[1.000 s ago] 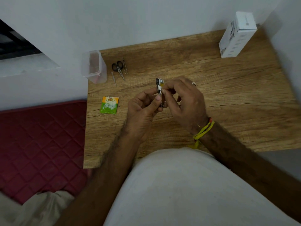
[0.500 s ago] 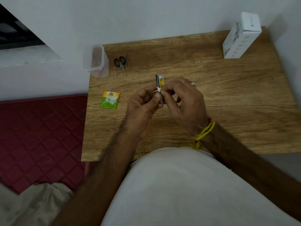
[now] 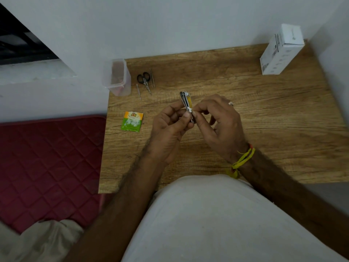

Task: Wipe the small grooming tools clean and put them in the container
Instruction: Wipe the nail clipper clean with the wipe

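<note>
We pinch the nail clipper (image 3: 186, 103) between both hands, left hand (image 3: 170, 127) gripping it low and right hand (image 3: 217, 123) rubbing a scrap of wipe (image 3: 190, 110), and its slick metal could slip onto the table (image 3: 264, 110), far from the container (image 3: 117, 78) beyond our left hand.

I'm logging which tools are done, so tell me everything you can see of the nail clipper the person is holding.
The nail clipper is a small, slim metal tool, dark and shiny along its left side with a yellow panel on its right. It is held above the wooden table, roughly upright, its top end free. The left hand pinches its lower part, and the right hand presses a small white scrap against it. Its lower end is hidden by the fingers.
</note>
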`<act>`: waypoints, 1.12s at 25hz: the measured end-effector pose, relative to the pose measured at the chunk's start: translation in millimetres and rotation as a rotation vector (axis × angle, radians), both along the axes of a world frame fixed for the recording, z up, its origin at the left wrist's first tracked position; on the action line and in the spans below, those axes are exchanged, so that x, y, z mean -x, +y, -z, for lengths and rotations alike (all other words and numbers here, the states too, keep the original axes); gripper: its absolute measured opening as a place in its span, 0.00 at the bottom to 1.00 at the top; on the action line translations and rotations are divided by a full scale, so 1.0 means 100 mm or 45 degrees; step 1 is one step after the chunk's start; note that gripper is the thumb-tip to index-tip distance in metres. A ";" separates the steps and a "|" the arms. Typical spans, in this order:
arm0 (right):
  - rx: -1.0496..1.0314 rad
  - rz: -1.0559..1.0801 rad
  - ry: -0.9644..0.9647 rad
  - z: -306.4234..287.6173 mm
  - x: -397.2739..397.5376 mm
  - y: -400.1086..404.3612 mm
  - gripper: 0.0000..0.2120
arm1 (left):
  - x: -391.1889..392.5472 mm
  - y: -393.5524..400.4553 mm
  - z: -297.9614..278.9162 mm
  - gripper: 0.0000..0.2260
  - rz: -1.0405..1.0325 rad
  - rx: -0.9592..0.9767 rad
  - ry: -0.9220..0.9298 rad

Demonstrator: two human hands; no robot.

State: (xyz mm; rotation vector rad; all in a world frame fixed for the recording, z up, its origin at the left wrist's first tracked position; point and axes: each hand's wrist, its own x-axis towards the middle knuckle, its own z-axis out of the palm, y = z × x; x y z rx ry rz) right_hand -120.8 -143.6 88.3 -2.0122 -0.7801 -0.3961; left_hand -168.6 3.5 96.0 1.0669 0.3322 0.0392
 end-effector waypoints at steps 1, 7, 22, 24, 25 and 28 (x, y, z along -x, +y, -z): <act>0.003 -0.009 0.007 0.00 -0.01 0.00 0.03 | -0.01 0.01 0.00 0.11 0.013 -0.007 -0.001; 0.081 -0.008 0.013 -0.02 -0.01 -0.02 0.03 | -0.09 0.08 -0.02 0.11 0.111 -0.148 -0.011; 0.138 -0.011 0.054 0.01 -0.01 -0.04 0.02 | -0.18 0.15 0.04 0.05 0.095 -0.171 -0.012; 0.133 0.001 0.055 0.02 0.00 -0.04 0.02 | -0.18 0.14 0.03 0.05 0.080 -0.155 -0.016; 0.114 0.006 0.057 0.01 0.00 -0.05 0.02 | -0.19 0.14 0.03 0.05 0.073 -0.149 -0.018; 0.092 -0.021 0.062 0.02 -0.01 -0.07 0.02 | -0.20 0.13 0.04 0.05 0.052 -0.164 -0.018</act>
